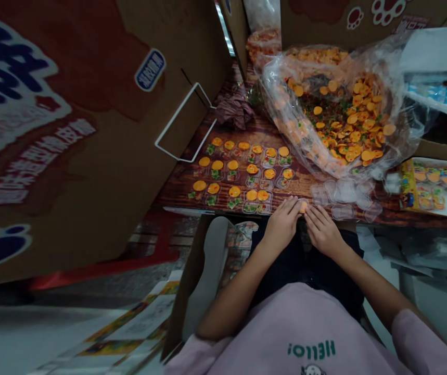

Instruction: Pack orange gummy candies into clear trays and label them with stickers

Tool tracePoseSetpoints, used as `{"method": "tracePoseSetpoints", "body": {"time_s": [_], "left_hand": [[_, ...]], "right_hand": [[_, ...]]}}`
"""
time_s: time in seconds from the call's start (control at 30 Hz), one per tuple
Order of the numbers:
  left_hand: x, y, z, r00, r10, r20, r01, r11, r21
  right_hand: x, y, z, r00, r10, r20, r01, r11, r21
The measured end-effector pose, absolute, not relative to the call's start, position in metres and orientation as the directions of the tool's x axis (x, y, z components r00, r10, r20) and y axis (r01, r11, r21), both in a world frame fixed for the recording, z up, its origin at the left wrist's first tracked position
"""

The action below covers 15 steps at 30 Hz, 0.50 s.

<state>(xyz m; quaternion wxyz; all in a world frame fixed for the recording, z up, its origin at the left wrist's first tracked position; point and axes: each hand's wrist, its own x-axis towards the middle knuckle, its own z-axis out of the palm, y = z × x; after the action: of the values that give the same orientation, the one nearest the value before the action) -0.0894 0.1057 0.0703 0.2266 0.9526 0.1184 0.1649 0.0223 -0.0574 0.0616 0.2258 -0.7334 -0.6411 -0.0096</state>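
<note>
— What room do I have along the near edge?

— Little. On the left a big cardboard box (71,130) leans over the counter (192,177), crowding that side. My left hand (282,223) and right hand (323,230) meet at the counter's front edge, fingertips pressed together, pinching a small orange piece (303,207) between them.

— What's around them?

— Just left of my hands lie rows of filled clear packs (242,174), orange discs with green bits, covering most of the open wood. Just right of them sit empty clear trays (344,195). Behind those a large plastic bag of orange discs (340,120) blocks the far right. Further right lies a printed card sheet (437,190).

— And the surface?

— Dark wood grain, dim light, boxes walling the back.
</note>
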Motion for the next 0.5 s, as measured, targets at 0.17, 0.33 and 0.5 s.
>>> {"method": "tracePoseSetpoints", "body": {"time_s": [0.17,0.33,0.5], "left_hand": [[-0.078,0.111,0.077,0.96,0.209,0.186,0.123,-0.911,0.393],[-0.066,0.108,0.087,0.978,0.137,0.155,0.089,-0.956,0.28],[-0.063,0.102,0.084,0.946,0.241,0.218,0.164,-0.932,0.323]], "right_hand": [[0.039,-0.051,0.067,0.256,0.916,0.307,0.912,-0.124,-0.391],[0.064,-0.039,0.081,0.306,0.925,0.226,0.907,-0.212,-0.363],[0.081,-0.035,0.078,0.26,0.924,0.28,0.933,-0.165,-0.32]]}}
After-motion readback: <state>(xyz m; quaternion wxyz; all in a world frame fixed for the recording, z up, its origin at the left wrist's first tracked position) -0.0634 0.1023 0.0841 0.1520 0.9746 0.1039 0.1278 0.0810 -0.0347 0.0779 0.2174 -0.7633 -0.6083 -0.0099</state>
